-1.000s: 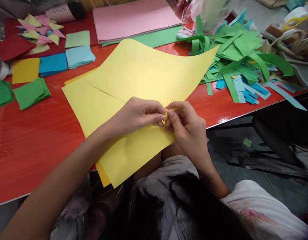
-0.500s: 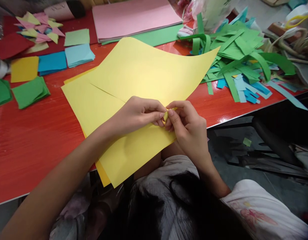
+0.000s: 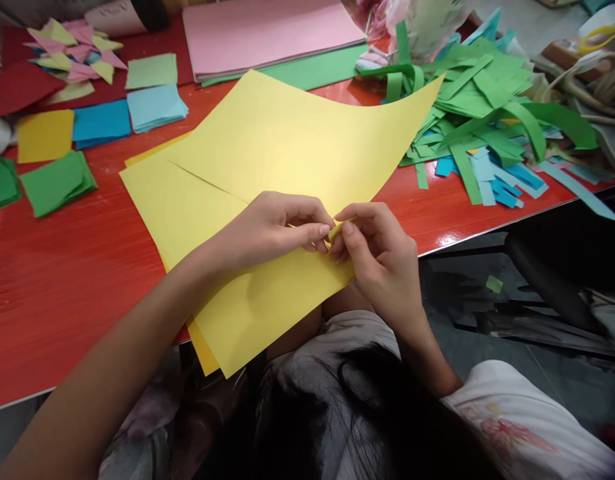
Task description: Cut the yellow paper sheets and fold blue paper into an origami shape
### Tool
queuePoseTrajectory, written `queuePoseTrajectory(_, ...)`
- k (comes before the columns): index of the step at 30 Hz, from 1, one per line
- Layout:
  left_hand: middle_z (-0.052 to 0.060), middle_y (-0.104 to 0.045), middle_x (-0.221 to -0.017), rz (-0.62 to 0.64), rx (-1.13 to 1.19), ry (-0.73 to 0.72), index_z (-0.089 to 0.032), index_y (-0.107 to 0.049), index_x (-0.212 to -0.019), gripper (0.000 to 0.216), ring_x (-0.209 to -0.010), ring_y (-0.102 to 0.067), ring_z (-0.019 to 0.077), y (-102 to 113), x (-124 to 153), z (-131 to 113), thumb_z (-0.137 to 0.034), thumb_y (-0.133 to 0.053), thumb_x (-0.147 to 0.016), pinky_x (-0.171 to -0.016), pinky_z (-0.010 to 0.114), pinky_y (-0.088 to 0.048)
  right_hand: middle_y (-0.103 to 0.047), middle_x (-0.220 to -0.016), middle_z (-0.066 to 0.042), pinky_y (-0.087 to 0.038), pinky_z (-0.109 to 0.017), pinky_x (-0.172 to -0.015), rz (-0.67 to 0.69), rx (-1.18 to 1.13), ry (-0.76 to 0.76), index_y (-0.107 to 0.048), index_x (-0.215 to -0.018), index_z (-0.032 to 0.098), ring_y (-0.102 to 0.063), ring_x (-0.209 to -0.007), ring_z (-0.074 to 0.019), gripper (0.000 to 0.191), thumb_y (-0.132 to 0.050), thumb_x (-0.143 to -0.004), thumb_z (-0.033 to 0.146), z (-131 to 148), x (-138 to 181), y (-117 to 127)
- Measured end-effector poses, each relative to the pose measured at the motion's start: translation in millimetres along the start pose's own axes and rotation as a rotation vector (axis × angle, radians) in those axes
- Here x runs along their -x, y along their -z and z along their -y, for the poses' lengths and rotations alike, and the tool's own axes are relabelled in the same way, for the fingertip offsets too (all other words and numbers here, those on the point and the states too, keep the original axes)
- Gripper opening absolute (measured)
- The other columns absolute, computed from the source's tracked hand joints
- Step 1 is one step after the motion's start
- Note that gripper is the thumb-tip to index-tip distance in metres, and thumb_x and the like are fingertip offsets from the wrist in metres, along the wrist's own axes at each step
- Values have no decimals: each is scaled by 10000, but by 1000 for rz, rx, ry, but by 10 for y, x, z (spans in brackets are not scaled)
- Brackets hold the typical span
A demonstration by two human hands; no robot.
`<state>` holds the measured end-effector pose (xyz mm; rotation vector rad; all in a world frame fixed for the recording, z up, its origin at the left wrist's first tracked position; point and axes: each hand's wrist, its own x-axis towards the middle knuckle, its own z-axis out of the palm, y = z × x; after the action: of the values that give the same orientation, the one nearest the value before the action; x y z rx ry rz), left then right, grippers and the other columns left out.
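A large yellow paper sheet [image 3: 287, 140] lies over the table's front edge, its far right corner curled up. A thin slit or edge line runs across it toward my left hand [image 3: 282, 227]. The fingers of that hand are closed in a pinch on the sheet's right edge. Pressed close beside it, my right hand [image 3: 380, 257] pinches the same edge between thumb and forefinger. A small folded bit of yellow shows between the fingertips; the rest there is hidden by the fingers. A darker yellow sheet [image 3: 202, 350] peeks out underneath.
On the red table [image 3: 77, 280], stacks of small paper squares [image 3: 101, 125] and a folded paper star [image 3: 80, 53] are at left. Pink sheets [image 3: 272, 33] lie at the back. A heap of green and blue paper strips [image 3: 487, 100] spreads at right, near the table edge.
My right thumb and fingertips have shifted slightly right along the yellow edge. The small folded bit between the fingertips now looks flatter and more slanted. The view has moved a little.
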<state>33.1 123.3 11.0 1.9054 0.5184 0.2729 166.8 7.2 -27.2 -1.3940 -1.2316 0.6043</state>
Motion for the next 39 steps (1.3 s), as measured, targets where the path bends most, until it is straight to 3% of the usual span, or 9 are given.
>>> queuePoseTrajectory(21,-8,-690,-687,-97,56,40,-172,-672,-675,169,-676,-654,134,-91,-31,-34,-232,-595,-814,-625,240,-517,-584,-768,22,-490,-247,-609,11,-54,5,-493,-915,210,-597,-669,-90,42,-501,-913,168,32,5,12)
queuePoseTrajectory(39,-21,-688,-705,-83,103,34,-176,-649,-719,102,-698,-670,137,-93,-31,-29,-123,-580,-772,-643,253,-552,-570,-733,35,-500,-255,-613,8,-81,-17,-502,-923,214,-600,-663,-98,65,-522,-896,159,42,7,30)
